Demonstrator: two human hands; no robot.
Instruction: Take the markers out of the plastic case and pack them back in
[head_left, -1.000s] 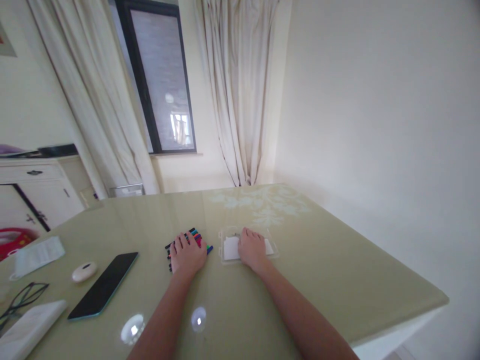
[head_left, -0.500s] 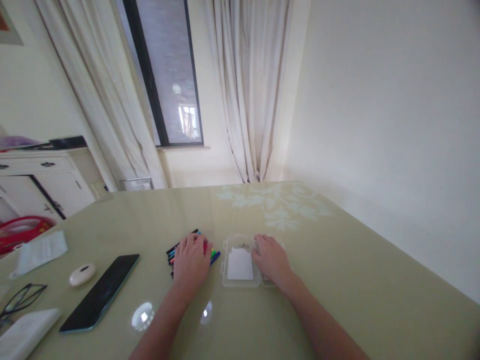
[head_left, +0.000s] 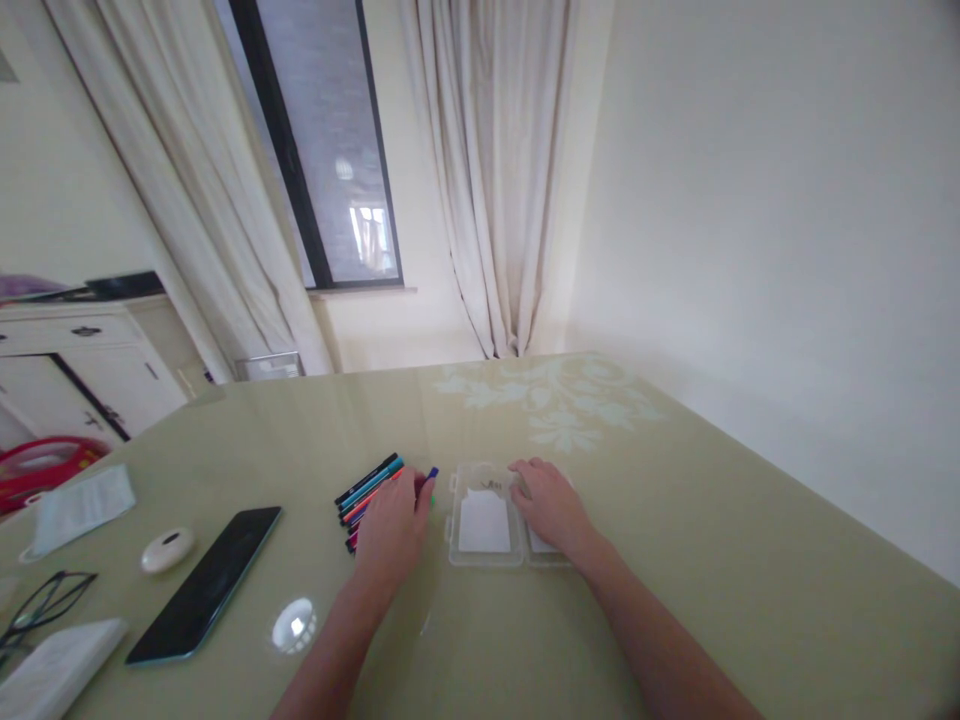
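My left hand (head_left: pixel 391 525) is closed, with a blue marker (head_left: pixel 432 475) pinched between thumb and fingers, its end poking out on the right. Beneath and to the left of that hand lie several colored markers (head_left: pixel 369 482) side by side, partly covered by it; a bit of green shows at its right edge. An opened clear plastic case (head_left: pixel 453 540) lies flat to the right, with a white card (head_left: pixel 482 522) in its left half. Over the case's right half rests my right hand (head_left: pixel 551 508), fingers extended, hiding much of that side.
On the left are a black phone (head_left: pixel 206 585), a white oval case (head_left: pixel 168 550), glasses (head_left: pixel 52 600), a white box (head_left: pixel 60 665) and a face mask (head_left: pixel 84 508). A wall (head_left: pixel 787 300) runs along the table's right side.
My left hand has shifted slightly right and down off part of the markers, and the blue marker has turned and is now in its grip. My right hand stays over the case.
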